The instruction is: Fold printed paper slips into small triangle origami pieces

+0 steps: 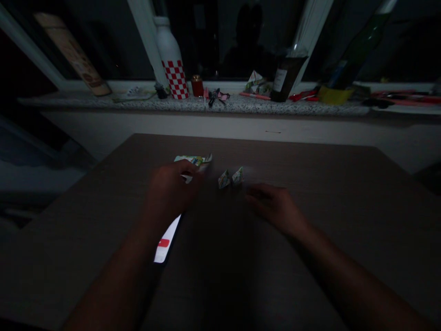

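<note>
My left hand (172,188) is closed at the edge of a printed paper sheet (191,159), which has green and yellow patches and a curled right corner. A white bit of the paper shows between the fingers. Partly hidden under that hand and wrist lies a phone (168,241) with a lit white screen and a red patch. Two small folded paper pieces (223,179), (238,176) stand side by side on the table between my hands. Just right of them, my right hand (270,204) is slightly blurred, fingers curved and thumb apart, with nothing visible in it.
The dim wooden table (327,184) reaches to the wall under a window. On the stone sill (138,105) stand a white-and-red checkered bottle (175,64), a small red jar (197,86), a dark container (284,78), a green bottle (358,46) and a tall patterned tube (74,55).
</note>
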Demonstrator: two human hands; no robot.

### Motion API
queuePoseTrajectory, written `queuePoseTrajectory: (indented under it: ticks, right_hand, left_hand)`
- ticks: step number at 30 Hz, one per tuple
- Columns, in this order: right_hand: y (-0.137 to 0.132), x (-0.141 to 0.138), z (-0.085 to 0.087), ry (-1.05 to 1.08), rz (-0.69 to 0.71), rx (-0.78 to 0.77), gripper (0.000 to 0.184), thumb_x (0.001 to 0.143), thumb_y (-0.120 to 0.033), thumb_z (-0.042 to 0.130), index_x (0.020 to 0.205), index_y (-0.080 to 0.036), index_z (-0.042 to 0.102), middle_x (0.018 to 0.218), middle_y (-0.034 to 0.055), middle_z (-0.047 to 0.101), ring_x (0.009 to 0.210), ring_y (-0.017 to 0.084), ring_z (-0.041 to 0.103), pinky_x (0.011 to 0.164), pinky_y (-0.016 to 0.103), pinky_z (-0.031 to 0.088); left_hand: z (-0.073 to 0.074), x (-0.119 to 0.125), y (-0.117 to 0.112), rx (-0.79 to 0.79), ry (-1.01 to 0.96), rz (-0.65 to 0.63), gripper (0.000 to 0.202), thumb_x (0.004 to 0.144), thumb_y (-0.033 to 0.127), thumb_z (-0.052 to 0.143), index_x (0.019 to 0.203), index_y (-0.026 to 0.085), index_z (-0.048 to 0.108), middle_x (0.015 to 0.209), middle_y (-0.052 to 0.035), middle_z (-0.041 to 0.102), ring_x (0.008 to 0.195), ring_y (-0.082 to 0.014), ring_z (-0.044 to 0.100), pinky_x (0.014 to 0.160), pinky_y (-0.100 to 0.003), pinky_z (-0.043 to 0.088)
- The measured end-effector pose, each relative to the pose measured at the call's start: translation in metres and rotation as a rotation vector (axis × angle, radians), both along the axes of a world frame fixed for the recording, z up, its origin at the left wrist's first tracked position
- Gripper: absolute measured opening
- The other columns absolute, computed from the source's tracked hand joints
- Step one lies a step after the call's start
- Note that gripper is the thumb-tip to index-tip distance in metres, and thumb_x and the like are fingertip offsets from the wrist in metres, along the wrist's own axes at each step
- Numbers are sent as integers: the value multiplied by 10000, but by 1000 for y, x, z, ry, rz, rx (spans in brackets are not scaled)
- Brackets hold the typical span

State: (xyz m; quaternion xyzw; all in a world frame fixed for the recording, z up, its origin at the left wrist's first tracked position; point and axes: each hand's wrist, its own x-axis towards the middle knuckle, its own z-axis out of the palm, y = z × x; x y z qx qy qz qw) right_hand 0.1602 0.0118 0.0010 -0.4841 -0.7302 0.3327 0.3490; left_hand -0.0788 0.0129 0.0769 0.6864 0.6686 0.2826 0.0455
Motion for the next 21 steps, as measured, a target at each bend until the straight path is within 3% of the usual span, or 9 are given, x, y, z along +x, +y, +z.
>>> queuePoseTrajectory:
  ticks: [2, 4, 6, 9, 12, 17, 21]
  right_hand:
    - [-7, -2, -3, 255, 13, -86, 469, 770, -343, 708, 1212, -238, 592, 1177, 85, 670, 1052, 236, 641, 892, 368, 501]
    - [-14, -3, -3, 498, 79, -180, 638, 720, -294, 760, 1305, -290, 504, 1325, 72, 581, 1194, 239, 564, 978, 391, 467]
    - [-20, -1, -3, 694, 167, -277, 641, 724, -268, 755, 1306, -307, 489, 1362, 63, 551, 1216, 233, 550, 981, 394, 474]
    - [-27, 6, -6, 798, 120, -340, 525, 719, -281, 761, 1202, -289, 558, 1240, 58, 645, 1102, 214, 628, 922, 371, 516]
    - [-31, 16, -13, 803, 49, -373, 384, 730, -300, 757, 1081, -251, 610, 1116, 58, 708, 969, 200, 685, 863, 350, 540]
    - [-34, 25, -22, 822, -25, -404, 332, 732, -282, 760, 1027, -226, 620, 1042, 59, 735, 917, 196, 702, 845, 342, 545]
    - [-34, 26, -25, 821, -34, -428, 359, 703, -265, 780, 1021, -228, 617, 1024, 53, 739, 898, 196, 707, 829, 341, 551]
  left_hand:
    - [3, 18, -13, -40, -223, -135, 152, 773, 327, 620, 760, 192, 687, 702, -18, 683, 601, -155, 583, 583, -247, 409]
    - [-2, 36, -21, -193, -483, -303, 152, 761, 327, 645, 762, 179, 678, 685, -15, 673, 605, -152, 587, 561, -233, 425]
    - [-14, 51, -22, -364, -728, -468, 167, 781, 317, 634, 866, 181, 680, 795, -28, 700, 694, -167, 626, 621, -250, 471]
    - [-34, 67, -19, -528, -915, -604, 196, 798, 310, 624, 928, 173, 675, 866, -48, 701, 784, -187, 647, 690, -281, 499]
    - [-47, 77, -17, -540, -911, -578, 158, 798, 294, 632, 884, 166, 668, 848, -39, 693, 770, -167, 642, 687, -265, 496]
    - [-68, 80, -21, -351, -881, -319, 209, 724, 334, 725, 795, 170, 616, 724, 1, 645, 673, -134, 604, 623, -235, 475]
    - [-86, 84, -23, -482, -1026, -317, 245, 693, 314, 742, 848, 152, 645, 788, -29, 677, 718, -154, 622, 658, -258, 491]
